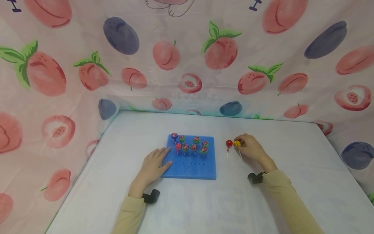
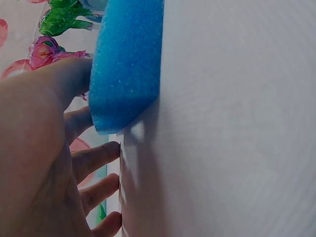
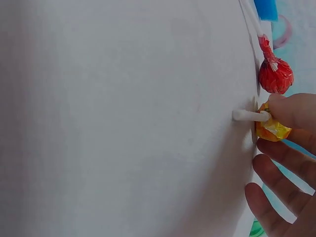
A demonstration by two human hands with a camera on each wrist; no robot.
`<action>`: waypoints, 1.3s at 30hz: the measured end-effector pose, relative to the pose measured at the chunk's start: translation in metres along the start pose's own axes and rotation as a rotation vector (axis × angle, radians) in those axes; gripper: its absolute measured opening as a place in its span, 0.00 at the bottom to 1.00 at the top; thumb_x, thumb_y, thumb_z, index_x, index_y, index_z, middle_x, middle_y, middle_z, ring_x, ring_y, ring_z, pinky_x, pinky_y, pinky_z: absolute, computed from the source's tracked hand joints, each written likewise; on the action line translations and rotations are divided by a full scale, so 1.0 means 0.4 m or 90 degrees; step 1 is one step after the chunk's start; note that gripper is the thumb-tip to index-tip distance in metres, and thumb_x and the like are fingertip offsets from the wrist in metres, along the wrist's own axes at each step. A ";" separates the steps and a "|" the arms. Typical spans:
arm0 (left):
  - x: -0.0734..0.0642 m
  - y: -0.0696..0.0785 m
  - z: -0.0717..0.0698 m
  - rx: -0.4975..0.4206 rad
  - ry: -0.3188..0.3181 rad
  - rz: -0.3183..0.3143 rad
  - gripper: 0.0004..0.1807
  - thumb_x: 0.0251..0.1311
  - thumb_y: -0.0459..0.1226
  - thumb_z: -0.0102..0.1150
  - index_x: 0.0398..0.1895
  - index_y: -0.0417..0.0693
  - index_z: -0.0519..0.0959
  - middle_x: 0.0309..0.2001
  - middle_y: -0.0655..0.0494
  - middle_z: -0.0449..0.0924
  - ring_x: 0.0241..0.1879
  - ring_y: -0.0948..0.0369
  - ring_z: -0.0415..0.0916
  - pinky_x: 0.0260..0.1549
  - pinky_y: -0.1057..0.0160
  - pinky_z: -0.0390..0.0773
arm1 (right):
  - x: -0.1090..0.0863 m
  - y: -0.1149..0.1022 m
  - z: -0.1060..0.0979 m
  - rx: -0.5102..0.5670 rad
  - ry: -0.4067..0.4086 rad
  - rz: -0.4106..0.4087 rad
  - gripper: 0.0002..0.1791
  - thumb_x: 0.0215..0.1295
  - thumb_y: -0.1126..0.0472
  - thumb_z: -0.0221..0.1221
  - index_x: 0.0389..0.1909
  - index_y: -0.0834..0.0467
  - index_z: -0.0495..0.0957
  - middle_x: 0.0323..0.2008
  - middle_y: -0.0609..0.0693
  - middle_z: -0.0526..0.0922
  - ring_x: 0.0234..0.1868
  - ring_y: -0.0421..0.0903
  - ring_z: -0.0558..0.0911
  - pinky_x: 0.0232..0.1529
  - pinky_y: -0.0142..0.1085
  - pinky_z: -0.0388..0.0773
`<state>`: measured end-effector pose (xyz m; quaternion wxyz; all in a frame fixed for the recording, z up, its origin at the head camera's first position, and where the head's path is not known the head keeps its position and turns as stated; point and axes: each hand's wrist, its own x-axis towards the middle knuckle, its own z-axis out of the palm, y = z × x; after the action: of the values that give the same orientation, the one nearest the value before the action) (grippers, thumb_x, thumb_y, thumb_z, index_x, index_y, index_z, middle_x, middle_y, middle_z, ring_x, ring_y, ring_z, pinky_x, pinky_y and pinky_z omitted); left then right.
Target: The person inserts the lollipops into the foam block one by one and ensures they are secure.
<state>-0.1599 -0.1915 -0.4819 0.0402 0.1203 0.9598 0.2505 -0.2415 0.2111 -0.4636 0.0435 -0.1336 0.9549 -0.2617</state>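
Note:
A blue foam block [image 1: 187,170] lies on the table, with several wrapped lollipops [image 1: 194,148] standing upright in its rear half. My left hand [image 1: 151,167] rests at the block's left edge, fingers spread, thumb and index on the foam; the left wrist view shows the other fingertips touching the table. To the right of the block, my right hand [image 1: 250,147] pinches a yellow lollipop [image 3: 272,129] by its wrapped head, between thumb and forefinger. Its white stick points toward the near side. Just left of it a red lollipop [image 1: 229,143] lies on the table.
Rows of small holes [image 1: 191,163] run across the front half of the foam. The white table [image 1: 187,208] meets a fruit-printed cloth [image 1: 187,65] at the back and both sides. A black wrist camera [image 1: 151,196] sits on each wrist.

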 end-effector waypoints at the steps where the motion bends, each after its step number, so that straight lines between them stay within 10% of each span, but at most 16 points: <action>1: 0.000 0.000 0.000 0.000 -0.001 -0.001 0.34 0.67 0.53 0.50 0.74 0.55 0.57 0.73 0.45 0.59 0.73 0.43 0.50 0.69 0.36 0.51 | 0.000 0.001 0.001 0.000 0.002 0.002 0.18 0.62 0.61 0.61 0.51 0.65 0.77 0.45 0.61 0.80 0.46 0.57 0.78 0.50 0.53 0.77; 39: -0.008 0.005 0.001 0.005 -0.001 0.008 0.34 0.68 0.52 0.50 0.74 0.53 0.57 0.73 0.44 0.58 0.74 0.42 0.50 0.69 0.36 0.51 | -0.125 -0.031 0.019 0.104 0.085 0.044 0.18 0.64 0.63 0.59 0.54 0.61 0.76 0.49 0.59 0.80 0.48 0.56 0.77 0.53 0.53 0.77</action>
<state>-0.1563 -0.1905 -0.4813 0.0390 0.1264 0.9599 0.2472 -0.1895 0.2109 -0.4629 -0.0007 -0.0792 0.9351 -0.3455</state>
